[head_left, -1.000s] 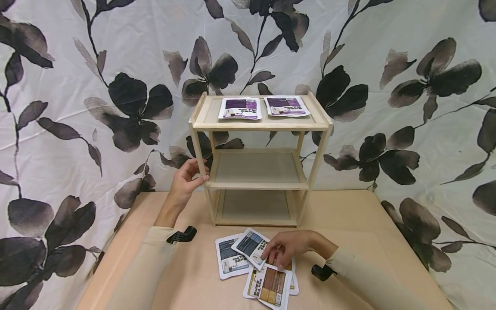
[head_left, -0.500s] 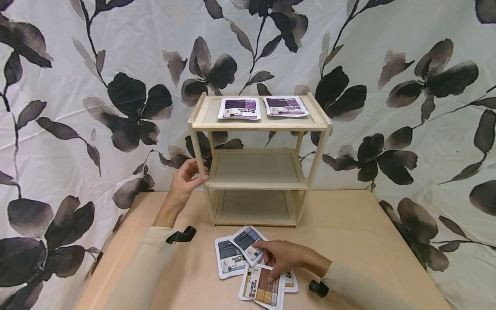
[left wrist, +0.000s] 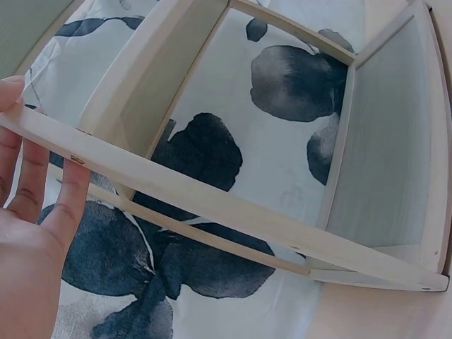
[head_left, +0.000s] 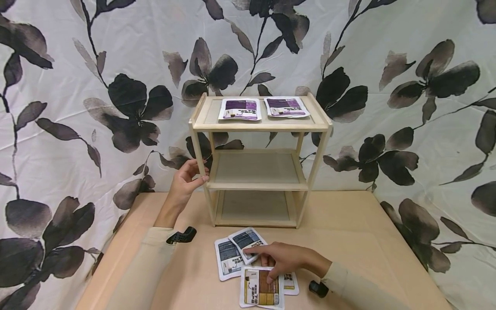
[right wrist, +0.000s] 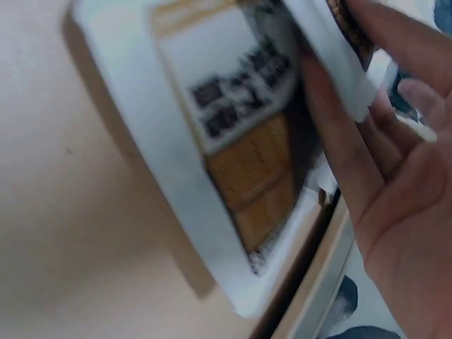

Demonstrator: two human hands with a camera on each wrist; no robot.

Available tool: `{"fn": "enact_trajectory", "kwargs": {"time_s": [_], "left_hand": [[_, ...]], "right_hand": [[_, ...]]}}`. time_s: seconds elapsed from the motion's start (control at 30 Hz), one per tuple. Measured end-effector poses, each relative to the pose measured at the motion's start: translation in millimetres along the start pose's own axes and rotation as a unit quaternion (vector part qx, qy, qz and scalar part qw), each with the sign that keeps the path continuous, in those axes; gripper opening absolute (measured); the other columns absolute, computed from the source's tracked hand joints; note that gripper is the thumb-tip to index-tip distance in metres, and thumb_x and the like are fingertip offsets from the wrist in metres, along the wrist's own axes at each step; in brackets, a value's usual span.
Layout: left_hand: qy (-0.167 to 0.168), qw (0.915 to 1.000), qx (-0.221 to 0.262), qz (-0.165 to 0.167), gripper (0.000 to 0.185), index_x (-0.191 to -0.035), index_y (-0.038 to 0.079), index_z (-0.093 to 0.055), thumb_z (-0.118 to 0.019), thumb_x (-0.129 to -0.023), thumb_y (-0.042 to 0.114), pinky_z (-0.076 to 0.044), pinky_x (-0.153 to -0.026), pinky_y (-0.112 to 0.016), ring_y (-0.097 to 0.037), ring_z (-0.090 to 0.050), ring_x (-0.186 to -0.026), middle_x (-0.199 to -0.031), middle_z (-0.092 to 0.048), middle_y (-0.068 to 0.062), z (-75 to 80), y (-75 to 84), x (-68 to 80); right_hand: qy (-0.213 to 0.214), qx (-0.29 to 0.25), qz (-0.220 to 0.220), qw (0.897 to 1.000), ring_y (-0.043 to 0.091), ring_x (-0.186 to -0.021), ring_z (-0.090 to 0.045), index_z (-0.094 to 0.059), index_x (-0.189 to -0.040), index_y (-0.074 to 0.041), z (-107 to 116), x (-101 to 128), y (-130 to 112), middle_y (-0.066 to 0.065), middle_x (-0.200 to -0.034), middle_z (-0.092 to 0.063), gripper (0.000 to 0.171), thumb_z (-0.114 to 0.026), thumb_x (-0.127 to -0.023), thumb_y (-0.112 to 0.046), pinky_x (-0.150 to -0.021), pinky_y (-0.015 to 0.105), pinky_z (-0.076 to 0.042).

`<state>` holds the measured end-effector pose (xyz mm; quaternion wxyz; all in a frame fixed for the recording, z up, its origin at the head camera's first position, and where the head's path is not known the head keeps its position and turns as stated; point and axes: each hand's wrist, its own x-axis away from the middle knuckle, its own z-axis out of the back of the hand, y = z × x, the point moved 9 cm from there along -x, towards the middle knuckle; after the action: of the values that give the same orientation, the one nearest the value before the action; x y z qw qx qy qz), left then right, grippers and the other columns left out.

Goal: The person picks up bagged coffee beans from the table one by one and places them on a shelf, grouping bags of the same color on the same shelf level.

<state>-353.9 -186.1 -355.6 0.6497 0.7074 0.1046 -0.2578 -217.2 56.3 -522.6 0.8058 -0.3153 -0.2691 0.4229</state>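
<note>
My left hand (head_left: 190,174) holds the left front post of a small three-tier wooden shelf (head_left: 260,126), thumb in front and fingers behind; the left wrist view shows the hand (left wrist: 35,212) against the pale post (left wrist: 212,205). On the table in front of the shelf, my right hand (head_left: 271,261) lies flat on a loose pile of packets. Its index finger reaches onto a blue packet (head_left: 248,239) and its other fingers press a brown-and-yellow packet (head_left: 261,292). The right wrist view shows straight fingers (right wrist: 332,141) on the brown packet (right wrist: 240,141), blurred.
Two purple packets (head_left: 240,108) (head_left: 286,106) lie on the shelf's top tier. A second blue packet (head_left: 227,259) and another brown one (head_left: 289,283) lie in the pile. The tan table (head_left: 348,232) meets a flowered curtain (head_left: 77,107) behind.
My right hand has slid left across the pile and turned the front brown packet more square to me, nearer the table edge. The left hand has stayed on the post.
</note>
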Motion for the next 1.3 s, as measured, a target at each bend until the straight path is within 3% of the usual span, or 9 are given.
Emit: {"fn": "enact_trajectory", "kwargs": {"time_s": [0.2, 0.3, 0.47, 0.53, 0.73, 0.87, 1.1, 1.2, 1.3], "left_hand": [[-0.002, 1.0, 0.004, -0.003, 0.049, -0.131, -0.015, -0.048, -0.069, -0.086, -0.013, -0.056, -0.085, -0.026, -0.029, -0.06, -0.102, -0.103, -0.068, 0.0, -0.4, -0.7, -0.4], [-0.001, 1.0, 0.003, -0.004, 0.045, -0.129, -0.01, -0.054, -0.069, -0.086, -0.013, -0.057, -0.084, -0.026, -0.032, -0.06, -0.102, -0.104, -0.068, 0.0, 0.1, -0.5, -0.4], [0.0, 1.0, 0.001, -0.005, 0.045, -0.124, 0.012, -0.064, -0.069, -0.086, -0.012, -0.057, -0.085, -0.026, -0.029, -0.06, -0.101, -0.104, -0.068, 0.0, 0.1, 0.4, 1.0], [-0.001, 1.0, 0.002, -0.006, 0.045, -0.124, 0.013, -0.064, -0.069, -0.087, -0.013, -0.057, -0.085, -0.026, -0.027, -0.061, -0.101, -0.103, -0.068, 0.0, 0.2, 0.4, 1.0], [-0.001, 1.0, 0.003, -0.008, 0.045, -0.124, 0.013, -0.064, -0.069, -0.087, -0.013, -0.056, -0.085, -0.027, -0.023, -0.061, -0.101, -0.104, -0.068, 0.0, 0.6, 0.5, 0.7], [0.0, 1.0, 0.002, -0.008, 0.044, -0.124, 0.01, -0.064, -0.069, -0.087, -0.012, -0.056, -0.085, -0.026, -0.027, -0.061, -0.102, -0.103, -0.068, 0.0, 0.9, -0.4, -0.1], [0.005, 0.9999, 0.007, -0.006, 0.043, -0.125, 0.005, -0.062, -0.069, -0.087, -0.013, -0.056, -0.086, -0.026, -0.028, -0.061, -0.102, -0.103, -0.068, 0.0, 1.7, -1.5, -0.6], [0.003, 1.0, 0.003, -0.006, 0.042, -0.126, -0.001, -0.059, -0.068, -0.087, -0.013, -0.055, -0.085, -0.026, -0.026, -0.061, -0.101, -0.104, -0.068, 0.0, 0.9, -1.4, -0.1], [0.003, 1.0, 0.002, -0.009, 0.043, -0.127, -0.006, -0.056, -0.068, -0.087, -0.014, -0.054, -0.084, -0.025, -0.022, -0.061, -0.1, -0.104, -0.068, -0.005, -0.1, -0.4, 0.3]], "right_hand": [[-0.04, -0.072, 0.021, 0.996, 0.004, -0.079, -0.054, -0.048, -0.151, -0.018, 8.4, -0.6, -3.1, 0.004, -0.098, -0.065, 0.074, -0.081, -0.085, -0.009, -0.07, 0.019, -0.05], [-0.026, -0.089, 0.016, 0.996, 0.005, -0.083, -0.059, -0.053, -0.148, -0.015, 17.6, -0.8, -1.3, 0.004, -0.1, -0.068, 0.068, -0.08, -0.086, -0.007, -0.072, 0.02, -0.051], [-0.002, -0.106, -0.01, 0.994, 0.012, -0.091, -0.065, -0.053, -0.146, -0.01, 30.5, 0.1, 5.9, 0.006, -0.104, -0.07, 0.066, -0.073, -0.085, 0.005, -0.075, 0.022, -0.054], [0.014, -0.109, -0.017, 0.994, 0.015, -0.093, -0.066, -0.053, -0.145, -0.007, 35.5, -0.7, 10.9, 0.006, -0.105, -0.07, 0.064, -0.071, -0.086, 0.007, -0.077, 0.022, -0.054], [0.09, -0.073, -0.021, 0.993, 0.02, -0.104, -0.063, -0.049, -0.147, -0.003, 46.6, -3.3, 20.1, 0.008, -0.115, -0.069, 0.065, -0.078, -0.089, -0.009, -0.087, 0.03, -0.054], [0.084, -0.024, -0.04, 0.995, 0.022, -0.109, -0.061, -0.046, -0.149, -0.004, 40.1, -2.3, 23.3, 0.009, -0.123, -0.062, 0.079, -0.086, -0.082, -0.017, -0.092, 0.034, -0.055], [0.085, 0.023, -0.041, 0.995, 0.017, -0.088, -0.055, -0.042, -0.152, -0.003, 26.4, -1.9, 24.6, 0.01, -0.105, -0.058, 0.097, -0.092, -0.074, -0.031, -0.075, 0.022, -0.048], [0.102, 0.056, -0.05, 0.992, 0.008, -0.079, -0.05, -0.044, -0.151, -0.003, 22.4, -1.9, 24.4, 0.001, -0.096, -0.059, 0.099, -0.092, -0.072, -0.041, -0.067, 0.018, -0.042], [0.118, 0.08, -0.054, 0.988, 0.002, -0.074, -0.048, -0.047, -0.149, -0.005, 20.7, -2.6, 24.3, -0.009, -0.09, -0.057, 0.095, -0.091, -0.073, -0.04, -0.065, 0.018, -0.041]]}}
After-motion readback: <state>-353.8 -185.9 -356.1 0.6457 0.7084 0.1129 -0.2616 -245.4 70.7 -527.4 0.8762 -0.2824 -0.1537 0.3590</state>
